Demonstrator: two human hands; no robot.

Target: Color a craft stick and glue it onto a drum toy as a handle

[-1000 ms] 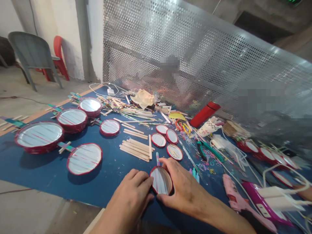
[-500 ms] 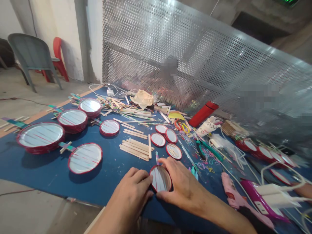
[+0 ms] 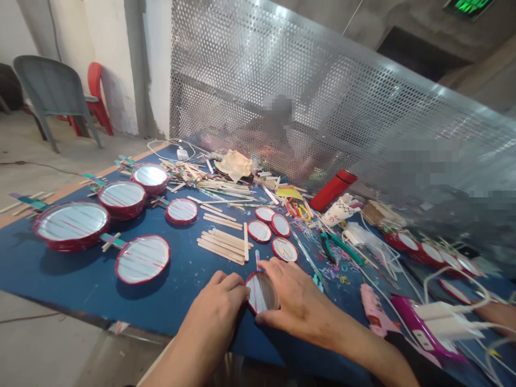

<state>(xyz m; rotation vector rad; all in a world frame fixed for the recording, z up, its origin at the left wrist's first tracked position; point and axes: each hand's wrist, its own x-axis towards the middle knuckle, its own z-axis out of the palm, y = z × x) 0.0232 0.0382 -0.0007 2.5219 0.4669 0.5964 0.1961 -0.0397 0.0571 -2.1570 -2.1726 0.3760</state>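
A small toy banjo (image 3: 260, 294), with a round white face, red rim and thin lines like strings, is on the blue table near its front edge. A short coloured stick neck (image 3: 258, 259) points away from me. My right hand (image 3: 288, 290) wraps round its right side, thumb at the near rim and fingers at the far rim. At the left rim, my left hand (image 3: 220, 301) has its fingers curled and pressed against it; their tips are partly hidden. Just beyond lie several craft sticks (image 3: 221, 247) in a row and small red-rimmed discs (image 3: 259, 231).
Larger toy banjos (image 3: 143, 259) stand on the left. Behind are a heap of sticks (image 3: 226, 185) and a red flask (image 3: 334, 190). To the right lie green-handled pliers (image 3: 342, 248), a pink glue gun (image 3: 377, 312), a purple power strip (image 3: 423, 328) and cables. Another person's hand (image 3: 497, 312) shows at the right edge.
The view has shifted slightly, so things on the table appear a little displaced. Both hands stay at the toy banjo, with the right hand covering slightly more of its face.
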